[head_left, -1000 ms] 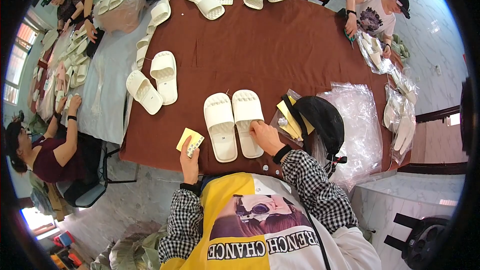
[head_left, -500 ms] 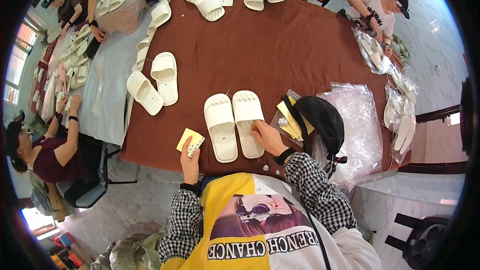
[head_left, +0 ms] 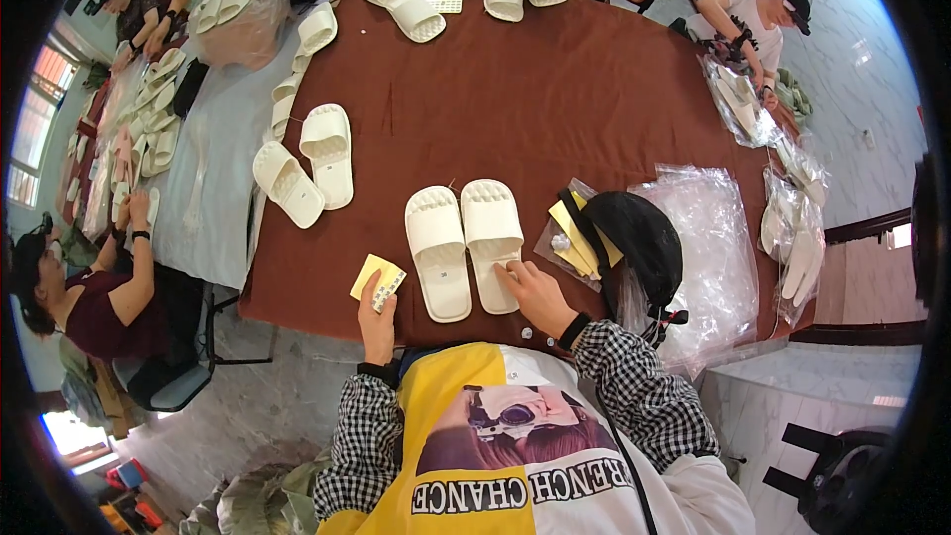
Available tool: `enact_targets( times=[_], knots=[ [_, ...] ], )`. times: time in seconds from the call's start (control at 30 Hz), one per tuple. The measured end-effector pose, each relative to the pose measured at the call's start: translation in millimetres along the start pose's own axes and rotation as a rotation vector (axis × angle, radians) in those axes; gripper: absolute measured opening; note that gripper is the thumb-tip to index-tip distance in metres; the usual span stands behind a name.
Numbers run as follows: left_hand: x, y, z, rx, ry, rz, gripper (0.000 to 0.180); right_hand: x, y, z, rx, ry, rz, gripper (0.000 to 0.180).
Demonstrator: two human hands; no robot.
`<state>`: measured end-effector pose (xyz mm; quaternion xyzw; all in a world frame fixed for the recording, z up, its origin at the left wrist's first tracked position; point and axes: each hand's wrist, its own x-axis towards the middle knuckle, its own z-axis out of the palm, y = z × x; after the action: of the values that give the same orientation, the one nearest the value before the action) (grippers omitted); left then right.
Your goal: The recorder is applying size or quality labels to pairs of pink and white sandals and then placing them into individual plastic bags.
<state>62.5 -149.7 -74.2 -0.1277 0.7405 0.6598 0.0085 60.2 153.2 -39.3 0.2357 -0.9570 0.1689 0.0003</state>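
Observation:
A pair of cream slide slippers lies in front of me on the brown cloth, toes pointing away. The left slipper (head_left: pixel 439 253) has a small printed mark on its insole. My right hand (head_left: pixel 543 299) rests on the insole of the right slipper (head_left: pixel 492 238). Its fingertips touch the surface just below the strap, fingers slightly apart and bent, with nothing visible in them. My left hand (head_left: pixel 377 320), left of the pair, pinches a small stack of yellow label sheets (head_left: pixel 376 275) printed with dark marks.
A black cap (head_left: pixel 634 243) sits right of the slippers, beside yellow sheets (head_left: pixel 580 243) and clear plastic bags (head_left: pixel 698 258). Another slipper pair (head_left: pixel 325 159) lies further left. More slippers (head_left: pixel 414 15) stand along the far edge. Several people work around the tables.
My right hand has slid slightly down the right slipper's insole, toward me, and its fingers have spread a little. My left hand and the label sheets have stayed put.

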Motion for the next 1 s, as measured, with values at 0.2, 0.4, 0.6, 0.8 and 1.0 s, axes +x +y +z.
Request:
enact_targets(
  times=[0.2, 0.4, 0.6, 0.8, 1.0],
  knots=[
    [1.3, 1.6, 0.0, -0.009, -0.013, -0.031, 0.048, -2.3, -7.6, 0.1, -0.207, -0.051, -0.029, 0.062],
    [0.3, 6.3, 2.4, -0.024, -0.006, -0.044, 0.048, -5.8, -14.4, 2.1, -0.257, -0.066, 0.013, 0.062],
    [0.6, -2.6, -0.5, -0.024, 0.002, -0.015, 0.045, -12.2, -15.5, -3.2, -0.133, -0.025, 0.014, 0.064],
    [0.3, -2.3, 0.6, -0.052, -0.002, -0.032, 0.046, -8.6, -12.8, -2.8, -0.002, -0.011, 0.075, 0.066],
    [1.4, -2.7, 1.3, -0.023, -0.005, -0.002, 0.046, -8.5, -14.7, 0.4, -0.013, -0.037, 0.084, 0.066]
  ],
)
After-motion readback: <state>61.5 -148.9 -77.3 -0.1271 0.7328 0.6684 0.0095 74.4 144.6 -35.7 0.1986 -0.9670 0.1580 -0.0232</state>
